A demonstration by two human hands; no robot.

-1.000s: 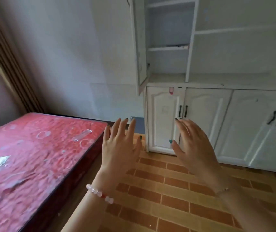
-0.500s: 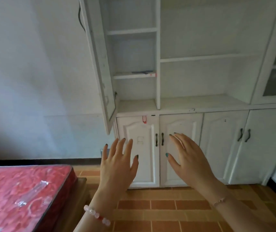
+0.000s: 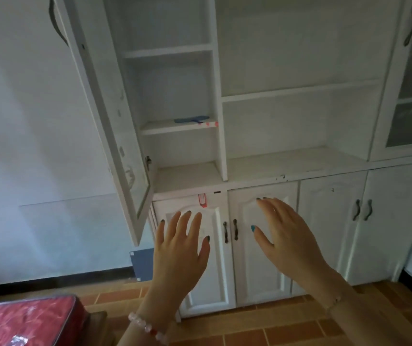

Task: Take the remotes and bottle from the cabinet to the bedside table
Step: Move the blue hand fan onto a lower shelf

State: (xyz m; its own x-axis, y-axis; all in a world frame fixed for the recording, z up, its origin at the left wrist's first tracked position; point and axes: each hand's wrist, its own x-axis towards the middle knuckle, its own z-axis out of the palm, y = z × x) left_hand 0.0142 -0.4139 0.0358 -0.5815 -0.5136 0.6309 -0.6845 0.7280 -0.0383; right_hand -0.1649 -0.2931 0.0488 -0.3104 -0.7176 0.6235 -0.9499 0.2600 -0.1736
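Observation:
A white cabinet point(image 3: 297, 171) fills the wall ahead, its upper left glass door point(image 3: 107, 116) swung open. On the middle shelf of that open compartment lies a flat blue object point(image 3: 192, 119); I cannot tell whether it is a remote. No bottle shows. My left hand point(image 3: 178, 255) and my right hand point(image 3: 287, 236) are raised in front of the lower cabinet doors, fingers spread, holding nothing. Both are well below the shelf with the blue object.
The corner of a red mattress point(image 3: 25, 320) on a wooden frame sits at the bottom left. A blue panel point(image 3: 142, 264) leans against the wall beside the cabinet. Another glass door point(image 3: 409, 78) is at the upper right. The floor is brown tile point(image 3: 274, 328).
My view has swung right and up from the bed to the cabinet, which is now closer. Both hands stay raised and spread, holding nothing.

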